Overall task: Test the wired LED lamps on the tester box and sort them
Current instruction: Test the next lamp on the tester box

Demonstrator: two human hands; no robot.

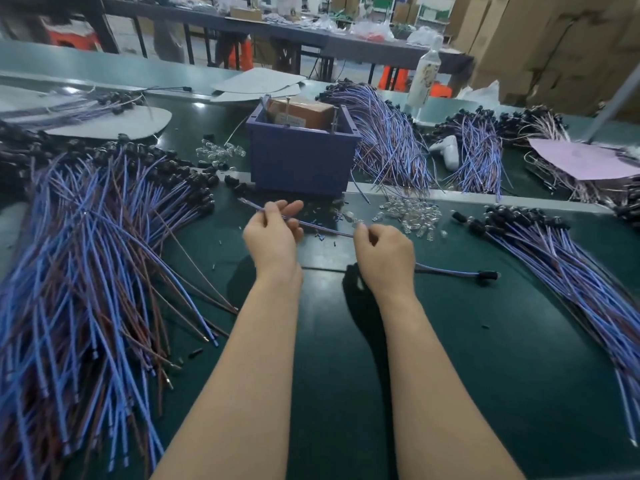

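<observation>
Over green table (467,341), left hand (273,235) and right hand (384,254) pinch one purple wire (325,229).

Upper right of my view, I see a plastic bottle (424,72) standing near stacked cardboard boxes (554,46). A pink paper sheet (585,159) lies at right, grey card sheets (259,84) top centre, an orange stool (74,38) upper left.

**Mostly blue-violet on dark green**

Table (346,358): glossy dark green. Tester box (301,161), 12 o'clock: indigo, orange-brown block (304,112) inside. Big wire pile (86,271), 9 o'clock, and smaller wire pile (571,265), 3 o'clock: blue and maroon strands, black heads. Single wire (322,229), centre: blue-violet. Loose bulbs (412,213), 1 o'clock: clear. Sheet (588,161), 2 o'clock: pink.
</observation>
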